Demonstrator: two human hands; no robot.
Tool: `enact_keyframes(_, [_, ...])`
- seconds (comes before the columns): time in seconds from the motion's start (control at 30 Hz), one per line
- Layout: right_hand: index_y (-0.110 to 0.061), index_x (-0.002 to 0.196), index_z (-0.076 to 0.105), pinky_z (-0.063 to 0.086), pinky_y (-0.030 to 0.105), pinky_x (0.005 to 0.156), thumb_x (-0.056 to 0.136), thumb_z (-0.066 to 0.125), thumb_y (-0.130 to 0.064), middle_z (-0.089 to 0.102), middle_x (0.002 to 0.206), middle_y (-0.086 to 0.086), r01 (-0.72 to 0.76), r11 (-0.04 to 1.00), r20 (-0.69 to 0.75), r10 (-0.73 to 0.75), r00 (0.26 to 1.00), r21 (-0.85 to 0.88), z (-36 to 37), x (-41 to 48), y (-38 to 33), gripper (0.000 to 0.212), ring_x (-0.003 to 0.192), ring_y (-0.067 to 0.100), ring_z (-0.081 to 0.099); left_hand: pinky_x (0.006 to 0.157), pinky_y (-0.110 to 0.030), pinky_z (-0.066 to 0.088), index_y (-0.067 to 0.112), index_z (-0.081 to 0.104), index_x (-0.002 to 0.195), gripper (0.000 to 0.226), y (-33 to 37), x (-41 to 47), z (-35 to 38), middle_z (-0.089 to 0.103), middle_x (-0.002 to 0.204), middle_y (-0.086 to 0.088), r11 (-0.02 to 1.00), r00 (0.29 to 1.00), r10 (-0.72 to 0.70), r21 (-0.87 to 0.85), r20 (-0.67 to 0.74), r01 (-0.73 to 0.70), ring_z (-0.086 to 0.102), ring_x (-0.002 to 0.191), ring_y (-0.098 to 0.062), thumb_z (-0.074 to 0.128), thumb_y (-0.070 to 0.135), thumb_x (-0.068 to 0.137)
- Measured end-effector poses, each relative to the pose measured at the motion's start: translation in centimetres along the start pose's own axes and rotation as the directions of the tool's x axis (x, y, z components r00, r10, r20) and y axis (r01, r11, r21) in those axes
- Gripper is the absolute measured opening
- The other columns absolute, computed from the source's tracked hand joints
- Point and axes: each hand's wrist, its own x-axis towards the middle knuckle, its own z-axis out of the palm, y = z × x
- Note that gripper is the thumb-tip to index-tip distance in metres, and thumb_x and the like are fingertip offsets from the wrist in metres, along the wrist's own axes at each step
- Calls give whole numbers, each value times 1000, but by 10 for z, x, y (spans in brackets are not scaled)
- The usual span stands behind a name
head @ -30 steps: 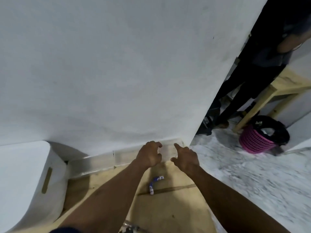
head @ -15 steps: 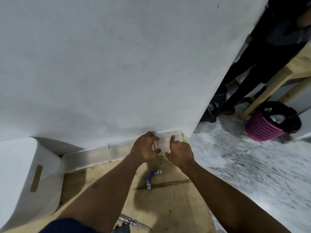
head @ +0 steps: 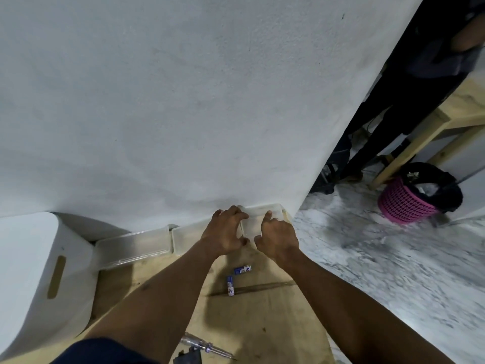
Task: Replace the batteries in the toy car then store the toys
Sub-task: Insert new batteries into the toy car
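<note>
White wall (head: pixel 210 101) close ahead — grey marbled floor (head: pixel 380 258) to its right, pale wooden table (head: pixel 408 151) beyond.

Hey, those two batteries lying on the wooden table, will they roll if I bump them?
Probably. Both batteries lie on their round sides on the flat table, so a sideways nudge would likely roll them. The table's right edge looks near, so one might drop to the floor.
</note>
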Motion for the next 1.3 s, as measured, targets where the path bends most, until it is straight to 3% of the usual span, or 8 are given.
enact_keyframes(0.17, [-4, 130, 51, 45, 31, 77, 92, 55, -37, 66, 118, 12, 81, 997, -27, -81, 996, 1, -17, 3, 9, 51, 102, 29, 66, 104, -36, 34, 30, 49, 140, 63, 3, -1, 0, 45, 142, 5, 1000, 999, -13, 15, -40, 14, 50, 126, -19, 70, 44, 82])
enact_keyframes(0.3, [-14, 125, 56, 46, 33, 76, 91, 55, -41, 67, 112, 11, 144, 990, -45, -144, 989, 1, -32, 4, 15, 44, 100, 31, 65, 102, -38, 41, 28, 52, 139, 54, 8, -2, 1, 49, 141, 5, 998, 997, -5, -66, -77, 0, 53, 123, -19, 60, 50, 90])
enact_keyframes(0.37, [-23, 130, 54, 48, 33, 74, 93, 55, -50, 71, 104, 7, 162, 984, -168, -148, 975, 70, -34, 1, 21, 46, 95, 28, 67, 100, -38, 44, 24, 56, 137, 48, 8, 0, -1, 54, 139, 4, 993, 993, -17, -121, -113, 3, 56, 121, -20, 59, 44, 93])
enact_keyframes(0.5, [-22, 89, 61, 39, 25, 54, 88, 67, -50, 69, 65, -1, 300, 938, -495, -180, 850, 175, -25, -16, 33, 29, 58, 23, 66, 100, -30, 46, 21, 65, 128, 38, 15, 5, -11, 63, 130, 2, 947, 977, -127, -313, -170, 68, 60, 117, -19, 62, 37, 94])
enact_keyframes(0.73, [-19, 103, 67, 45, 31, 80, 94, 58, -45, 71, 107, 4, 242, 951, -69, -233, 970, 190, -11, 17, 34, 28, 100, 26, 64, 93, -33, 51, 21, 74, 113, 30, 20, 16, -17, 73, 111, 5, 854, 936, -296, -492, -189, 171, 65, 104, -17, 63, 41, 92])
enact_keyframes(1.03, [-15, 99, 68, 34, 10, 59, 94, 61, -17, 69, 99, 5, 222, 915, 201, -300, 932, 337, 10, 57, 16, 9, 92, 21, 64, 94, -34, 52, 25, 74, 113, 27, 18, 17, -15, 73, 112, 6, 839, 933, -316, -509, -173, 190, 66, 105, -16, 62, 35, 91])
enact_keyframes(1.17, [-8, 98, 72, 41, 20, 70, 92, 65, -20, 73, 102, 6, 310, 876, 61, -355, 933, 370, 13, 49, 19, 16, 93, 21, 67, 93, -32, 52, 26, 75, 110, 23, 19, 16, -16, 73, 111, 6, 842, 936, -304, -509, -176, 178, 66, 104, -16, 62, 31, 91])
enact_keyframes(1.3, [-19, 99, 77, 51, 26, 70, 91, 57, -27, 75, 95, -2, 432, 852, -331, -333, 883, 294, 15, 15, 30, 23, 88, 15, 67, 96, -27, 49, 25, 72, 116, 27, 22, 10, -15, 70, 120, 5, 850, 940, -295, -496, -172, 176, 63, 110, -16, 62, 30, 92])
